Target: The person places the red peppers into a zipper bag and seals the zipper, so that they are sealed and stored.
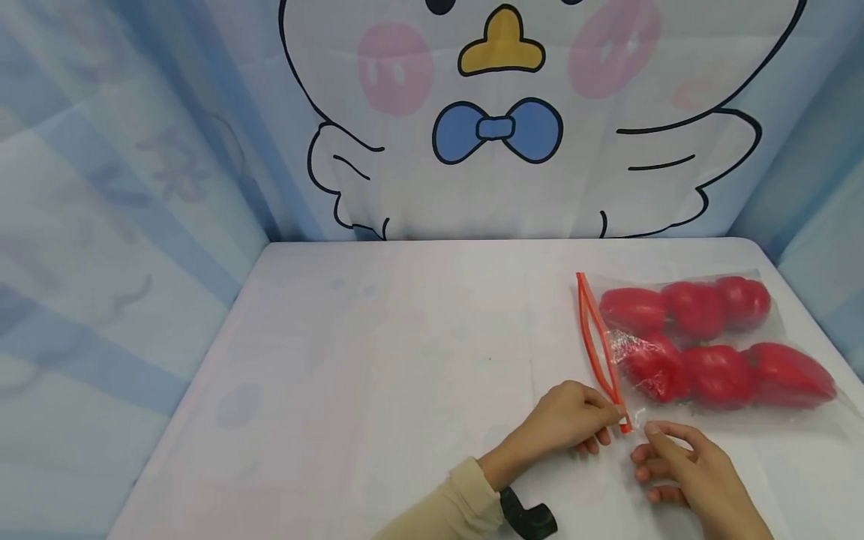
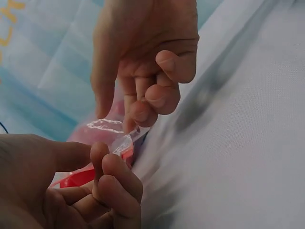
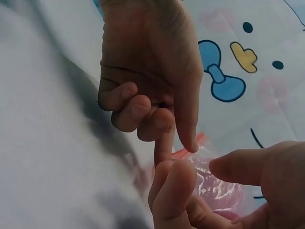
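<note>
A clear zip bag (image 1: 776,315) with an orange-red zip edge lies at the right of the table. Inside are several glossy red, pepper-like pieces (image 1: 718,375) in two rows. My left hand (image 1: 574,416) pinches the near end of the zip edge between thumb and forefinger. Just to its right, my right hand (image 1: 702,476) hovers by the bag's near corner with fingers loosely bent. A gap shows between its thumb and forefinger in the right wrist view, where red pieces blur behind the plastic (image 3: 209,183). The left wrist view shows both hands close together.
The white table (image 1: 371,360) stretches away to the left. A curtain with a cartoon face and blue bow tie (image 1: 496,129) hangs behind its far edge. Blue patterned cloth (image 1: 121,225) lines the sides. A black piece (image 1: 529,517) sits by the left wrist.
</note>
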A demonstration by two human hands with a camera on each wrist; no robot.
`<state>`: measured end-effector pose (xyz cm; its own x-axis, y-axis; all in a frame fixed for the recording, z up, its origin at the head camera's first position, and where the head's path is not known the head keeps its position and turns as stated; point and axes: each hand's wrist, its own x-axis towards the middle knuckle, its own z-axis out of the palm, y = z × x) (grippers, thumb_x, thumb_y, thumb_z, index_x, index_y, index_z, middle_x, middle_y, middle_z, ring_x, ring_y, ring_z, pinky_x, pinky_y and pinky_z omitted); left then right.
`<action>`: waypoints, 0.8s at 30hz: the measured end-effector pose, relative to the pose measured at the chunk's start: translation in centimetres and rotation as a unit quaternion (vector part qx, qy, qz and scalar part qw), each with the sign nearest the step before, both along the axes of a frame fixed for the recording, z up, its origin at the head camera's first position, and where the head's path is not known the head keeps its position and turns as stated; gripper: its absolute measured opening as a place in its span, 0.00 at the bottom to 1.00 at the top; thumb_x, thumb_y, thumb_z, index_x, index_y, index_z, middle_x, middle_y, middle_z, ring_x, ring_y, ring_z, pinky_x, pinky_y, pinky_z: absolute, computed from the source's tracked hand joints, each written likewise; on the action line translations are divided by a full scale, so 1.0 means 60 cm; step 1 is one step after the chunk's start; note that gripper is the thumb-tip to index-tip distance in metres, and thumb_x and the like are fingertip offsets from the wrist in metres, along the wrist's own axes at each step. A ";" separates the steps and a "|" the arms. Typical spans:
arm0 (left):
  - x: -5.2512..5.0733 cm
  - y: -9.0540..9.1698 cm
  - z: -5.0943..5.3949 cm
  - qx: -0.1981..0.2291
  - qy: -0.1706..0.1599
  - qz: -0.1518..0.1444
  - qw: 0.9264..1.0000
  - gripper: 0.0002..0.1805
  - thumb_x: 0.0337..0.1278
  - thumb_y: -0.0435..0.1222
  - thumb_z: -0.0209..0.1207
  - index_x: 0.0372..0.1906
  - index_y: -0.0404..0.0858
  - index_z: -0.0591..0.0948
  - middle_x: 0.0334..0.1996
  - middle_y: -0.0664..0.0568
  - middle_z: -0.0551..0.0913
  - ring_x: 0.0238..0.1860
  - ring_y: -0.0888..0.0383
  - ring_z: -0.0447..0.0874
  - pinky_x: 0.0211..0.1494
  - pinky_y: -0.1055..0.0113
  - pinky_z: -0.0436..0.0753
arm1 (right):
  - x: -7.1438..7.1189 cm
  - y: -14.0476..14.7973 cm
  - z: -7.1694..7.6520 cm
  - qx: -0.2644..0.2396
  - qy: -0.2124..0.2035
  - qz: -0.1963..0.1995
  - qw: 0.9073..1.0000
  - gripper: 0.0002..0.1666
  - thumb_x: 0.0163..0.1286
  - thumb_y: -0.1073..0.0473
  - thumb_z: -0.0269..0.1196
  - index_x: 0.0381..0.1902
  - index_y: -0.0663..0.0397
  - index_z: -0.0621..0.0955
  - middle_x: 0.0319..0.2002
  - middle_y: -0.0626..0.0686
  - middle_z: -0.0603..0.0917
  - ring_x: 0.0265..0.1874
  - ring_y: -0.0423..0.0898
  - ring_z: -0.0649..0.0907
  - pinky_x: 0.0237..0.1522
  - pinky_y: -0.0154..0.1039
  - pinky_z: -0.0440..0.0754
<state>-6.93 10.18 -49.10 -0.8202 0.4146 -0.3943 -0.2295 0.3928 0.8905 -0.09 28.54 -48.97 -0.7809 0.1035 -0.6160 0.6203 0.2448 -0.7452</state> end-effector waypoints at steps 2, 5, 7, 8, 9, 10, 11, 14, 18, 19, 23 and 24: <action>0.001 0.006 -0.001 -0.001 0.000 0.009 1.000 0.13 0.67 0.44 0.67 0.27 0.42 0.88 0.11 0.59 0.79 0.10 0.64 0.73 0.15 0.71 0.70 | -0.002 0.000 -0.002 -0.012 -0.012 0.004 1.000 0.43 0.83 0.38 0.49 0.75 0.68 0.55 0.37 0.43 0.87 0.34 0.38 0.88 0.38 0.39 0.90; 0.001 0.013 -0.004 -0.001 0.000 0.022 1.000 0.14 0.67 0.42 0.67 0.25 0.41 0.87 0.10 0.59 0.77 0.09 0.65 0.72 0.14 0.72 0.69 | -0.003 -0.002 -0.004 -0.021 -0.024 0.009 0.999 0.43 0.84 0.39 0.47 0.75 0.71 0.54 0.36 0.43 0.86 0.34 0.38 0.87 0.37 0.39 0.89; 0.002 0.017 -0.005 0.004 -0.001 0.027 1.000 0.14 0.67 0.41 0.67 0.24 0.41 0.85 0.10 0.59 0.77 0.08 0.65 0.71 0.13 0.73 0.69 | -0.004 -0.004 -0.007 -0.031 -0.032 0.016 0.999 0.44 0.85 0.38 0.46 0.76 0.72 0.54 0.36 0.43 0.85 0.34 0.39 0.86 0.37 0.39 0.89; 0.002 0.018 -0.006 0.006 -0.002 0.028 1.000 0.15 0.67 0.41 0.67 0.24 0.40 0.85 0.10 0.59 0.77 0.08 0.66 0.71 0.13 0.73 0.69 | -0.004 -0.005 -0.008 -0.037 -0.034 0.019 0.999 0.45 0.84 0.37 0.46 0.76 0.72 0.54 0.35 0.43 0.85 0.34 0.39 0.86 0.37 0.39 0.89; 0.001 0.019 -0.007 0.008 -0.002 0.029 1.000 0.15 0.67 0.40 0.67 0.24 0.40 0.84 0.10 0.59 0.77 0.08 0.66 0.71 0.13 0.73 0.70 | -0.005 -0.006 -0.010 -0.046 -0.036 0.021 0.998 0.45 0.84 0.37 0.46 0.76 0.71 0.55 0.35 0.43 0.85 0.34 0.39 0.86 0.37 0.39 0.89; 0.001 0.020 -0.007 0.010 -0.003 0.030 0.999 0.15 0.67 0.40 0.67 0.23 0.40 0.84 0.10 0.59 0.77 0.08 0.66 0.71 0.13 0.74 0.70 | -0.005 -0.006 -0.012 -0.061 -0.037 0.023 0.997 0.43 0.84 0.37 0.46 0.76 0.70 0.58 0.35 0.44 0.85 0.34 0.40 0.86 0.37 0.39 0.88; 0.001 0.020 -0.008 0.013 -0.005 0.030 0.999 0.15 0.67 0.40 0.67 0.23 0.40 0.84 0.10 0.58 0.77 0.08 0.66 0.71 0.13 0.74 0.70 | -0.005 -0.005 -0.015 -0.079 -0.036 0.026 0.996 0.40 0.85 0.37 0.46 0.74 0.67 0.61 0.35 0.44 0.85 0.34 0.40 0.85 0.36 0.39 0.88; 0.000 0.022 -0.010 0.024 -0.013 0.034 0.999 0.16 0.67 0.39 0.67 0.22 0.40 0.83 0.11 0.58 0.76 0.08 0.65 0.70 0.13 0.75 0.70 | -0.006 0.002 -0.025 -0.153 -0.035 0.031 0.987 0.27 0.85 0.39 0.46 0.63 0.53 0.73 0.34 0.44 0.83 0.34 0.40 0.84 0.36 0.37 0.87; -0.002 0.024 -0.010 0.035 -0.015 0.034 0.999 0.16 0.66 0.38 0.67 0.20 0.41 0.82 0.11 0.59 0.75 0.09 0.65 0.69 0.14 0.75 0.69 | -0.009 0.014 -0.038 -0.291 -0.028 0.057 0.954 0.21 0.87 0.41 0.41 0.50 0.39 0.79 0.34 0.42 0.81 0.34 0.37 0.82 0.34 0.30 0.83; -0.002 0.024 -0.010 0.036 -0.014 0.031 0.999 0.16 0.66 0.38 0.67 0.20 0.41 0.82 0.11 0.59 0.75 0.09 0.66 0.69 0.15 0.75 0.69 | -0.010 0.016 -0.041 -0.328 -0.024 0.063 0.942 0.22 0.87 0.42 0.39 0.50 0.38 0.80 0.35 0.41 0.81 0.34 0.36 0.81 0.34 0.29 0.82; -0.005 0.024 -0.006 0.023 -0.003 0.020 1.000 0.15 0.64 0.38 0.68 0.21 0.41 0.84 0.10 0.60 0.74 0.10 0.66 0.69 0.15 0.74 0.67 | -0.012 0.017 -0.051 -0.432 -0.008 0.068 0.899 0.28 0.89 0.45 0.35 0.52 0.40 0.82 0.38 0.42 0.83 0.35 0.36 0.81 0.35 0.28 0.81; -0.005 0.024 -0.005 0.021 -0.001 0.018 1.000 0.14 0.64 0.38 0.69 0.22 0.41 0.85 0.10 0.60 0.74 0.10 0.66 0.69 0.15 0.74 0.67 | -0.013 0.017 -0.053 -0.447 -0.007 0.066 0.892 0.28 0.89 0.46 0.35 0.52 0.41 0.83 0.39 0.42 0.84 0.36 0.36 0.81 0.36 0.28 0.82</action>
<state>-7.25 11.65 -49.40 -0.8340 0.4015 -0.3784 -0.2435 0.3476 0.9055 -0.85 29.57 -52.14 -0.7413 -0.5260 -0.4169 0.6413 -0.3718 -0.6712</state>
